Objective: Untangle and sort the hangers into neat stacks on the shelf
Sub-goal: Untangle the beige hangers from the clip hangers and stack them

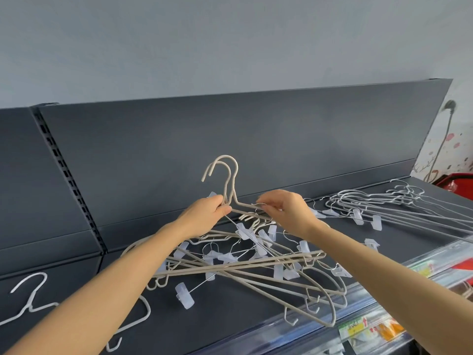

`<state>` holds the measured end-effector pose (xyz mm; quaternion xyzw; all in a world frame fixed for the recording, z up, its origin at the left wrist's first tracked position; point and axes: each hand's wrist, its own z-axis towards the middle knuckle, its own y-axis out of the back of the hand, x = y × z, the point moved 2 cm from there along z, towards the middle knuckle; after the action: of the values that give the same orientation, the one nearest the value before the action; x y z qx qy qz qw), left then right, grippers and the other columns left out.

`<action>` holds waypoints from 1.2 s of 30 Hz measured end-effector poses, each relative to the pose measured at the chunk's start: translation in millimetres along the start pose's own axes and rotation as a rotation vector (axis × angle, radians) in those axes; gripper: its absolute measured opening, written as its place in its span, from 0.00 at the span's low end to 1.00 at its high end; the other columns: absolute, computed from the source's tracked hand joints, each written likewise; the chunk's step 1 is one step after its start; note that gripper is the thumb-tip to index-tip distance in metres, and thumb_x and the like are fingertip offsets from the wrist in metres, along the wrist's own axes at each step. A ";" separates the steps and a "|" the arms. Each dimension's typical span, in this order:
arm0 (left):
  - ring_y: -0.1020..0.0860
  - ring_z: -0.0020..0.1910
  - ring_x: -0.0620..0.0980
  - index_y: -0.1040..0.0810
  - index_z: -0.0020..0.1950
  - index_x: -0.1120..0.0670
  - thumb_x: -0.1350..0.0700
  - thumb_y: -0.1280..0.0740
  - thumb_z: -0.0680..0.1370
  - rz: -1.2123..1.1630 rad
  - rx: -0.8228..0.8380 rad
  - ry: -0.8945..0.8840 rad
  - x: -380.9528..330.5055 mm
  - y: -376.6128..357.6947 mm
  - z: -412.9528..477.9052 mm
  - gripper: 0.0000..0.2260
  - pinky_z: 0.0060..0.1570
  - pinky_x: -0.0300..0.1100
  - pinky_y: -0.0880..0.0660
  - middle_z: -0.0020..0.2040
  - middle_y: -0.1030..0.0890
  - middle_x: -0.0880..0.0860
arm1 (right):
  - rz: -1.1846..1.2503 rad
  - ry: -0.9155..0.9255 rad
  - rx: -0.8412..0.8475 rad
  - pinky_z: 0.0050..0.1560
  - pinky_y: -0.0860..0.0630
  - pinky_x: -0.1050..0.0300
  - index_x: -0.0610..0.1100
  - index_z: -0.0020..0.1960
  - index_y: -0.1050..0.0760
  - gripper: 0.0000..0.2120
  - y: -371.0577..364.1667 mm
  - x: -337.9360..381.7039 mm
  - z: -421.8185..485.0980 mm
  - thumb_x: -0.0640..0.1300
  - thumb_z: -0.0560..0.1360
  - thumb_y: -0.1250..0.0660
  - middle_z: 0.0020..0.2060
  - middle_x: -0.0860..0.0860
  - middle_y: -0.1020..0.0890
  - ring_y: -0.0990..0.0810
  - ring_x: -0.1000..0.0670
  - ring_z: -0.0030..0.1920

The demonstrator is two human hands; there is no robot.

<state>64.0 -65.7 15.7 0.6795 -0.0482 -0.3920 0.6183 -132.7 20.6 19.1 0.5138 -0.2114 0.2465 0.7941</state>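
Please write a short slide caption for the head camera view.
Both hands lift two beige hangers from a tangled pile on the shelf.

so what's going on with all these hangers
A person is untangling beige hangers on a dark shelf. The left hand pinches the necks of two upright hangers, while the right hand picks at a thin wire hook beside them. A tangled pile lies below; a sorted stack sits to the right, a white hanger to the left.
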 end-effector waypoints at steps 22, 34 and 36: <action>0.29 0.37 0.49 0.26 0.45 0.60 0.49 0.45 0.83 -0.142 -0.211 0.104 1.6 25.5 2.6 0.17 0.36 0.43 0.33 0.39 0.25 0.53 | -0.532 0.142 0.065 0.68 0.36 0.42 0.44 0.62 0.25 0.17 -13.9 8.8 5.9 0.48 0.75 0.34 0.68 0.41 0.32 0.38 0.39 0.70; 0.32 0.35 0.47 0.30 0.39 0.55 0.49 0.43 0.82 -0.199 -0.127 0.210 40.5 56.5 -29.4 0.15 0.37 0.40 0.35 0.37 0.28 0.51 | -0.856 0.419 0.276 0.71 0.65 0.36 0.53 0.75 0.67 0.61 -18.7 1.8 3.7 0.75 0.58 0.35 0.73 0.43 0.67 0.68 0.38 0.73; 0.33 0.31 0.45 0.30 0.38 0.54 0.50 0.43 0.82 -0.195 -0.075 0.227 47.7 61.1 -39.5 0.15 0.33 0.38 0.36 0.35 0.28 0.49 | -0.891 0.438 0.295 0.71 0.62 0.33 0.53 0.75 0.69 0.62 -28.6 4.2 3.0 0.73 0.58 0.32 0.74 0.42 0.65 0.66 0.36 0.73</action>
<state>145.8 -74.3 43.9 0.6974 0.1028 -0.3722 0.6037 -112.2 8.6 2.4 0.5967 0.2360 0.0134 0.7668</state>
